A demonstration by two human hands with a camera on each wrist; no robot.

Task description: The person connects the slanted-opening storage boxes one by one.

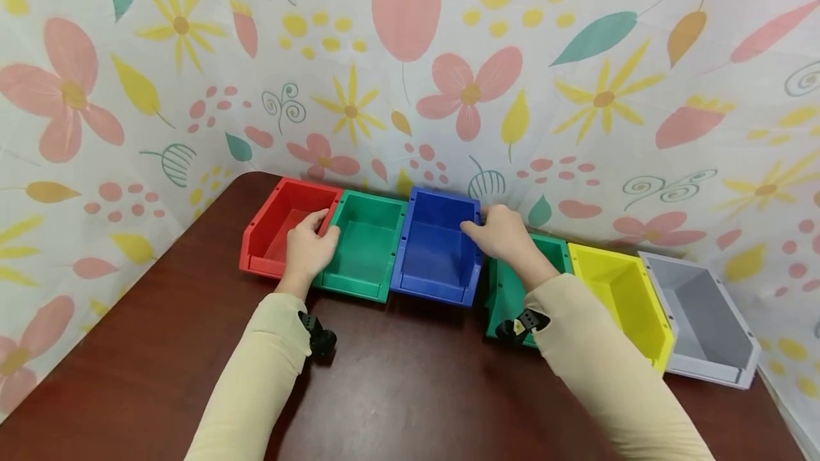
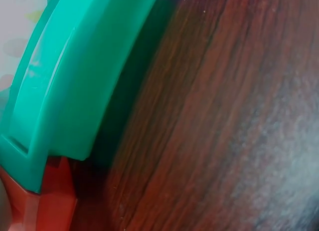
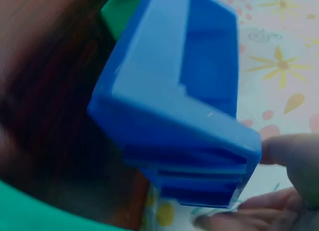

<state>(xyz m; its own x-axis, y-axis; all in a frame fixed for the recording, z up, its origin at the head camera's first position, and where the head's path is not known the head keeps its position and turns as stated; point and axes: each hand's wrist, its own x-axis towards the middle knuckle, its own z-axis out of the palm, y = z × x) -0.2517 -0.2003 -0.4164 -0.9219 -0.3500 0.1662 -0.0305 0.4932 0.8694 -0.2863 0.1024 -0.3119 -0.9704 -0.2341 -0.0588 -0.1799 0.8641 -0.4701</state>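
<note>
A red bin [image 1: 291, 212], a green bin [image 1: 365, 247] and a blue bin [image 1: 435, 247] stand side by side on the left. My left hand [image 1: 309, 247] pinches the wall where the red and green bins meet, apparently the green one's left rim. In the left wrist view the green bin's front lip [image 2: 75, 81] overlaps the red bin [image 2: 55, 201]. With thumb and fingers, my right hand [image 1: 502, 233] grips the right rim of the blue bin. The right wrist view shows the blue bin's side [image 3: 189, 126], with thumb and fingers [image 3: 279, 151] at its back end.
Right of the blue bin, across a small gap, stand another green bin [image 1: 509, 297], a yellow bin [image 1: 618, 290] and a grey bin [image 1: 698, 311]. My right forearm passes over this second green bin. Beneath is a dark wooden table [image 1: 410, 390]; a flower-patterned cloth [image 1: 410, 91] hangs behind.
</note>
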